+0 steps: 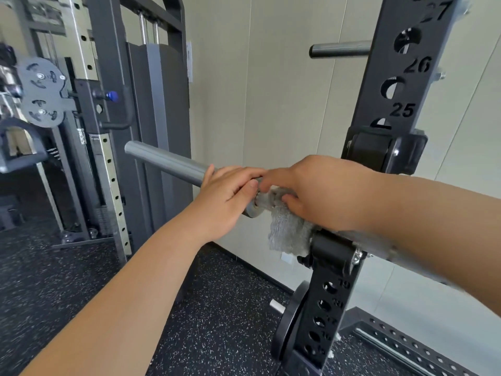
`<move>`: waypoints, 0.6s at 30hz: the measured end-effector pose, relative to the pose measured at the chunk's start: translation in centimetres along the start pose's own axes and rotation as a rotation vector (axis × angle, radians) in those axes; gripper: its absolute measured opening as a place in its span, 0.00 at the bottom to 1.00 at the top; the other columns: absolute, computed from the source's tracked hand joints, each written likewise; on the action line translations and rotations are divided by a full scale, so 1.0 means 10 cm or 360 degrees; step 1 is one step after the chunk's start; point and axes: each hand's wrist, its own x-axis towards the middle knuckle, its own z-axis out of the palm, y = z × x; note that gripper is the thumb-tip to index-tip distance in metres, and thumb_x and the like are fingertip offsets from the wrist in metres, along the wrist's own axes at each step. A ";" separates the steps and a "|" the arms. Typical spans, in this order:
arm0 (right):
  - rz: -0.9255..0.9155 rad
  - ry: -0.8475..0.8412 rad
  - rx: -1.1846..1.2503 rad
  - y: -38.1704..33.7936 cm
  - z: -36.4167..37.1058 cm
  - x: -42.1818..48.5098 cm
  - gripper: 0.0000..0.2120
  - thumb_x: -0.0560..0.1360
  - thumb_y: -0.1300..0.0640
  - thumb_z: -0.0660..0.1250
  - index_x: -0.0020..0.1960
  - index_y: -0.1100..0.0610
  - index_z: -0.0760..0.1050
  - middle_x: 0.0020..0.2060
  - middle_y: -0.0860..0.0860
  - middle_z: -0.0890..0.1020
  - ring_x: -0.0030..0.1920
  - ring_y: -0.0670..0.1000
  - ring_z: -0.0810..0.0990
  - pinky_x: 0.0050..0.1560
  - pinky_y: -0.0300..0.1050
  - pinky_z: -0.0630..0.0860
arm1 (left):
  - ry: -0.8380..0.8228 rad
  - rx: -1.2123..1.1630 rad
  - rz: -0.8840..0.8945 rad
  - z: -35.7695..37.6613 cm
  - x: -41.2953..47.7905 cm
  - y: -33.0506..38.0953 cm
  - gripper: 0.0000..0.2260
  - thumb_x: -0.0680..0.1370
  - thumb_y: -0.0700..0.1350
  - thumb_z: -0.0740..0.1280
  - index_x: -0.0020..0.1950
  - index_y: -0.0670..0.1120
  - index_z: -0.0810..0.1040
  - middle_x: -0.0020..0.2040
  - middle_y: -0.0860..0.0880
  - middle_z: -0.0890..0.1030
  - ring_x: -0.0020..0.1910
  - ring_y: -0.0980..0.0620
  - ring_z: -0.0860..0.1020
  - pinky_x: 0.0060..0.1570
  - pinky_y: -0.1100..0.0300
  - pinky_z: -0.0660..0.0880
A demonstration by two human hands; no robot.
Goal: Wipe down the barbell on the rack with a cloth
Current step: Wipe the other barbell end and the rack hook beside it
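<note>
The grey steel barbell (165, 162) lies across the black rack's hook (332, 253), its bare sleeve end pointing up and left. My left hand (225, 196) is wrapped around the sleeve just outside the collar. My right hand (311, 191) presses a grey cloth (287, 232) around the bar between the collar and the hook. The cloth hangs below the bar against the hook. The stretch of bar under both hands is hidden.
The black numbered rack upright (406, 77) stands at right with a storage peg (339, 50) sticking out left. A weight plate (288, 324) hangs low on the upright. A cable machine (108, 109) stands at left. Speckled rubber floor (67, 272) lies below.
</note>
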 end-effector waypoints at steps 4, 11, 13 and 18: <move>-0.0065 0.0080 -0.0183 0.01 0.01 0.04 0.12 0.81 0.52 0.59 0.59 0.37 0.75 0.43 0.45 0.74 0.49 0.53 0.80 0.42 0.46 0.76 | -0.0027 0.0033 -0.0019 0.00 0.02 -0.01 0.18 0.84 0.55 0.51 0.68 0.63 0.75 0.64 0.66 0.76 0.71 0.60 0.65 0.71 0.65 0.39; -0.0211 -0.0145 -0.0174 0.07 0.00 -0.03 0.15 0.81 0.38 0.59 0.62 0.41 0.77 0.51 0.46 0.81 0.55 0.52 0.80 0.54 0.55 0.78 | 0.0065 0.0030 0.0015 0.02 0.00 0.01 0.17 0.85 0.53 0.52 0.68 0.60 0.76 0.58 0.70 0.75 0.68 0.61 0.65 0.66 0.74 0.38; -0.0142 -0.0160 -0.0207 0.03 0.01 -0.04 0.15 0.82 0.41 0.59 0.66 0.42 0.76 0.48 0.45 0.82 0.55 0.51 0.79 0.55 0.53 0.78 | 0.0059 0.0007 0.0005 0.03 -0.01 0.00 0.17 0.85 0.52 0.53 0.68 0.60 0.76 0.59 0.67 0.76 0.69 0.59 0.65 0.72 0.66 0.39; 0.0008 0.0192 -0.0004 -0.01 0.13 0.03 0.14 0.82 0.45 0.61 0.67 0.43 0.74 0.52 0.47 0.84 0.53 0.52 0.81 0.52 0.51 0.80 | 0.0029 -0.0001 0.0014 0.03 0.01 -0.05 0.19 0.83 0.56 0.51 0.68 0.62 0.75 0.60 0.68 0.76 0.71 0.59 0.65 0.75 0.56 0.39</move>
